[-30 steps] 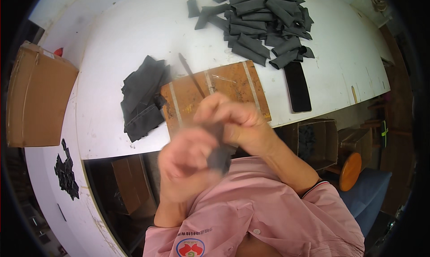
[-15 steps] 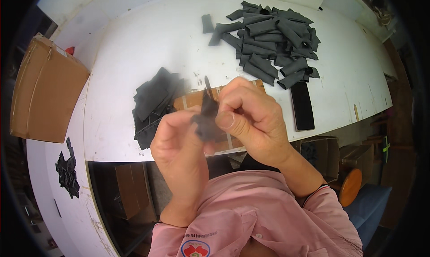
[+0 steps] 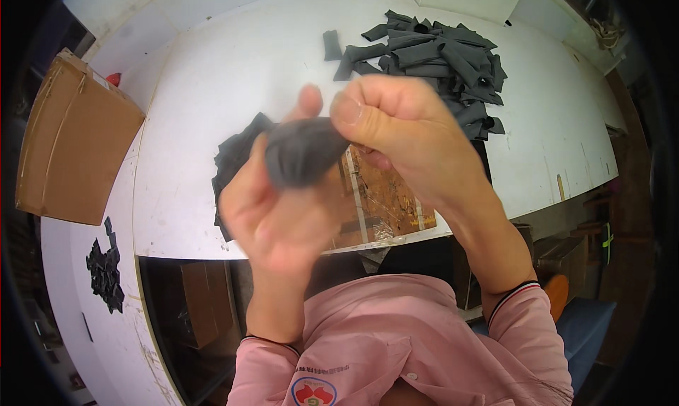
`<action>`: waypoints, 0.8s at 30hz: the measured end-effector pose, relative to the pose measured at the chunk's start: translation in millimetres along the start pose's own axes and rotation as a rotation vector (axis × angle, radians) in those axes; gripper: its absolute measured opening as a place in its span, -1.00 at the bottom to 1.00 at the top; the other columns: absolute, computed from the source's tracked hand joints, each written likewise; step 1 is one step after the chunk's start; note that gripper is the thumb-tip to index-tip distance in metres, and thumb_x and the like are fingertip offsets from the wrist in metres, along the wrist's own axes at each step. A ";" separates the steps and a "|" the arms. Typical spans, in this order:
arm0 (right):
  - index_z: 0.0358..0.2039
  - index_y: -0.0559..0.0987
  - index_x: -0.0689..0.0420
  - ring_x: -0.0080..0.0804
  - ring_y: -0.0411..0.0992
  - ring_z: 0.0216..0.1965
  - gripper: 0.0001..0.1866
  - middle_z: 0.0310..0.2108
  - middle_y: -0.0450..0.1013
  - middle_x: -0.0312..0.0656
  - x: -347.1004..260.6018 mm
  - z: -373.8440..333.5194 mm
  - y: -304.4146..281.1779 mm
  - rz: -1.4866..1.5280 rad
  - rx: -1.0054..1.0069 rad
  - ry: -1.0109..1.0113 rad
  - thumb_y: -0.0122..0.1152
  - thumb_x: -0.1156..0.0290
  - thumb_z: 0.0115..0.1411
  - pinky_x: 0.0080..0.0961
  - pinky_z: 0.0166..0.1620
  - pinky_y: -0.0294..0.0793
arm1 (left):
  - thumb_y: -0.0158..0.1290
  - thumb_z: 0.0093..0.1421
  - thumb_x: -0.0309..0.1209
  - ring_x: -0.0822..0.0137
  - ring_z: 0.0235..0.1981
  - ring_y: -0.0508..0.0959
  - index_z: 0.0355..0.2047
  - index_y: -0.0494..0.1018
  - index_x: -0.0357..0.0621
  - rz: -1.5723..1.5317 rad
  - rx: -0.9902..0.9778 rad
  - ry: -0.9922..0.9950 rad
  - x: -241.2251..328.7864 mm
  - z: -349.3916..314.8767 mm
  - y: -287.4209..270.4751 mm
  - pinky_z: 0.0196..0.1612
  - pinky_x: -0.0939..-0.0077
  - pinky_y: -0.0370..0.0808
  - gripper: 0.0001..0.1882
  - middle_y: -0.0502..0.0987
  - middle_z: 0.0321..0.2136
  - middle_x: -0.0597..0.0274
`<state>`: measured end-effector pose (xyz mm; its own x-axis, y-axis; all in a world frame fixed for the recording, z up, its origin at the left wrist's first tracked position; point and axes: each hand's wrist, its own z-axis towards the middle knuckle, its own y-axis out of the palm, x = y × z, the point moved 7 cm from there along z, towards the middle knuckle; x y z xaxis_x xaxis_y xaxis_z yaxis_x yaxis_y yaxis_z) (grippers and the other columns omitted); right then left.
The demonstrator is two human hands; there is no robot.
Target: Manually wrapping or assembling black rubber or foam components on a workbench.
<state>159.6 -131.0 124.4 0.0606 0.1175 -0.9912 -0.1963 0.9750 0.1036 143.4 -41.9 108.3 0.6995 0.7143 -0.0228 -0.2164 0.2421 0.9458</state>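
A dark grey fabric tube (image 3: 300,155) is held up over the table's front part, between my two hands. My right hand (image 3: 403,119) pinches its right end between thumb and fingers. Around its left and lower side curls my left hand (image 3: 265,211), closed on it and smeared by motion. Behind my left hand lies a stack of flat dark grey fabric pieces (image 3: 237,148), partly covered. Beneath the hands, a brown board with pale tape strips (image 3: 396,194) lies at the table's front edge.
A heap of similar grey tubes (image 3: 438,52) lies at the far right, with one apart (image 3: 331,45) on its left. A cardboard box (image 3: 78,141) stands at left. Dark scraps (image 3: 105,271) lie on the left side surface. My right forearm mostly hides a black slab.
Both hands have moved up and away from the table's front edge with the fabric tube. More of the tube shows, now rounded and broader, and more of the board is uncovered.
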 end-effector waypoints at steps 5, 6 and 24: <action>-0.61 0.42 0.18 -0.72 0.07 -0.73 -0.74 -0.74 0.18 -0.43 101.6 2.5 -18.9 0.335 0.002 0.248 0.05 0.27 0.09 -0.75 -0.68 0.07 | -0.21 0.14 -0.40 0.55 -0.88 0.07 -0.22 0.34 -0.24 -0.130 0.559 -0.027 3.8 -17.7 -96.1 -0.81 0.68 0.04 -0.75 0.26 -0.80 0.34; -0.60 0.42 0.17 -0.71 0.07 -0.74 -0.75 -0.74 0.17 -0.44 105.7 -0.5 -17.4 0.421 0.032 0.269 0.05 0.28 0.09 -0.76 -0.68 0.07 | -0.20 0.13 -0.43 0.55 -0.88 0.07 -0.21 0.32 -0.25 -0.071 0.533 -0.002 1.5 -20.8 -96.3 -0.81 0.69 0.05 -0.76 0.30 -0.76 0.31; -0.57 0.41 0.23 -0.70 0.21 -0.63 -0.71 -0.67 0.27 -0.38 118.5 4.8 -19.9 0.051 -0.059 0.106 0.00 0.26 0.13 -0.72 -0.61 0.16 | -0.07 0.10 -0.52 0.52 -0.37 0.39 -0.13 0.27 -0.28 1.896 0.343 0.641 34.7 -20.5 -38.6 -0.32 0.72 0.31 -0.70 0.39 -0.26 0.25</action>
<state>175.4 -135.5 5.3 -0.0538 0.1432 -0.9882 -0.2538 0.9552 0.1522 162.1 -13.0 64.4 -0.5170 -0.0305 0.8554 -0.0730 -0.9942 -0.0796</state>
